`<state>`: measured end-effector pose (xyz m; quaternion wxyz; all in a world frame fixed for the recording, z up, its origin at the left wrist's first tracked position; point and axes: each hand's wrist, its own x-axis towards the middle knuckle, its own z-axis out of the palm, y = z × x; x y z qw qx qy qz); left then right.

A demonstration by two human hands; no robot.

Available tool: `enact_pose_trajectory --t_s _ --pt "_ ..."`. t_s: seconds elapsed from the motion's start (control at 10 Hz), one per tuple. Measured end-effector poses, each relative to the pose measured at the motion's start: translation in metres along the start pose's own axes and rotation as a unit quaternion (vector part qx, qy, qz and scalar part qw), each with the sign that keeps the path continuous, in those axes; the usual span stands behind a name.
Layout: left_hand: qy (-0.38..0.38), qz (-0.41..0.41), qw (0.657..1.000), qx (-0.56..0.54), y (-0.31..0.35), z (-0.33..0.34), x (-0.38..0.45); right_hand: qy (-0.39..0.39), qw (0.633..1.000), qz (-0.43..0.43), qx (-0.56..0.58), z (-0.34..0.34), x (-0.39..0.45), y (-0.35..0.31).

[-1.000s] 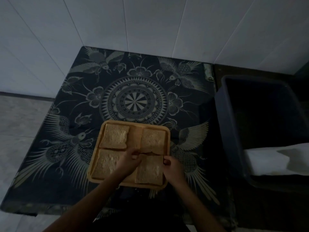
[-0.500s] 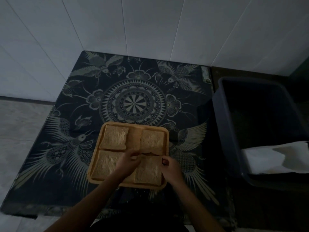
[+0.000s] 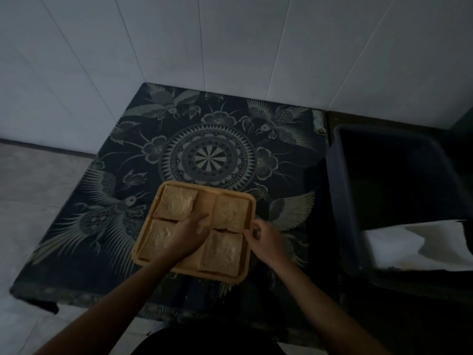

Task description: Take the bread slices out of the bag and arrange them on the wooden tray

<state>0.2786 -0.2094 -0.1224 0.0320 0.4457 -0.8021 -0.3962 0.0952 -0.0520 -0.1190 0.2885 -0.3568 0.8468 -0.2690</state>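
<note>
My view is dim and bluish, soft and grainy; wall lines bow outward toward the edges.

1 head camera looks steeply down at the table (image 3: pixel 84 254).

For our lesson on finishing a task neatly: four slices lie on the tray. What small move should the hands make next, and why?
Probably lift both hands clear. Four bread slices already fill the wooden tray in a two-by-two grid; the left hand lies over the middle, the right hand at the right rim.

Four tan bread slices (image 3: pixel 226 212) lie flat, two-by-two, on the wooden tray (image 3: pixel 251 248)
</note>
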Motion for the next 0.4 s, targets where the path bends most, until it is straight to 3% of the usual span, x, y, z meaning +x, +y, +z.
enact_pose_trajectory --t_s 0.2,0.4 --pt "0.045 0.089 0.990 0.101 0.020 -0.018 -0.008 0.024 0.987 -0.107 -0.117 -0.029 0.008 -0.015" --pt "0.076 0.161 0.969 0.172 0.039 -0.048 -0.010 0.068 0.972 -0.150 -0.168 -0.062 0.018 -0.048"
